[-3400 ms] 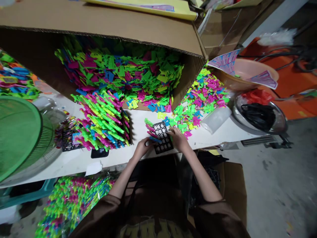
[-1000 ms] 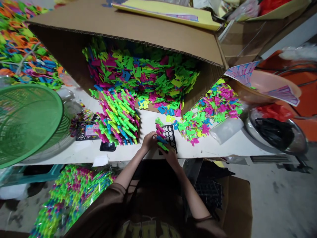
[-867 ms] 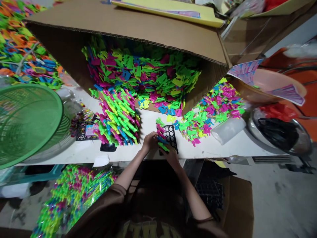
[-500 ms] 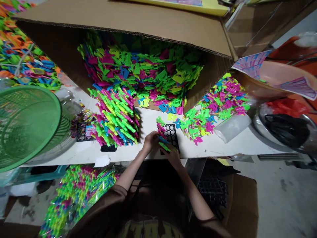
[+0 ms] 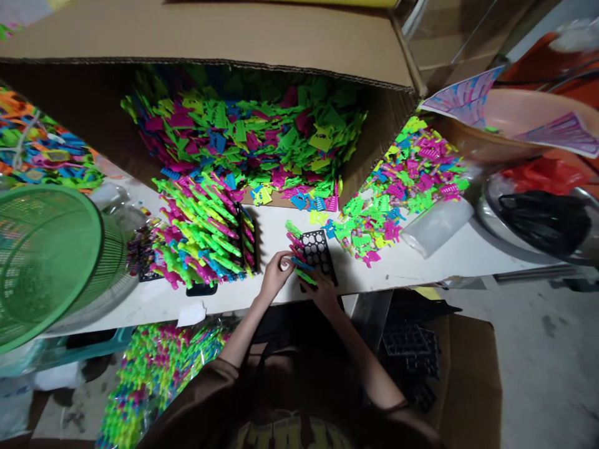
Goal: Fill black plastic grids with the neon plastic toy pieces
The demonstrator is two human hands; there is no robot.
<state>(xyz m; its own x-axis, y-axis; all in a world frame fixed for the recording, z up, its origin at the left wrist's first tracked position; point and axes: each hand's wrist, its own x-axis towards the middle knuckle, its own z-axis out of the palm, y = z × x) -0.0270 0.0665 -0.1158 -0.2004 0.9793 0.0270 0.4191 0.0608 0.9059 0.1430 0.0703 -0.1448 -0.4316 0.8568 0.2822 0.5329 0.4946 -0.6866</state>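
Note:
A black tray with round holes (image 5: 316,246) lies on the white table in front of me. Along its left side runs a short row of small plastic pieces (image 5: 295,244) in green, pink and blue. My left hand (image 5: 275,274) is at the left of this row, thumb and forefinger curled into a ring with the tips at the pieces. What they pinch, if anything, is too small to tell. My right hand (image 5: 324,292) covers the tray's near end, its fingers bent against a green plastic piece (image 5: 305,276). Shadow hides part of those fingers.
Behind the tray, an open cardboard box (image 5: 281,37) holds many bright plastic pieces. A densely filled rack of pieces (image 5: 206,231) stands left, beside a green basket (image 5: 47,262). Loose pieces (image 5: 388,206) and a clear plastic bag (image 5: 437,227) lie right. A metal bowl (image 5: 496,231) sits further right.
The camera view has shifted a little. My left thumb and forefinger now show a rounder gap between them at the row. My right hand stays at the tray's near end.

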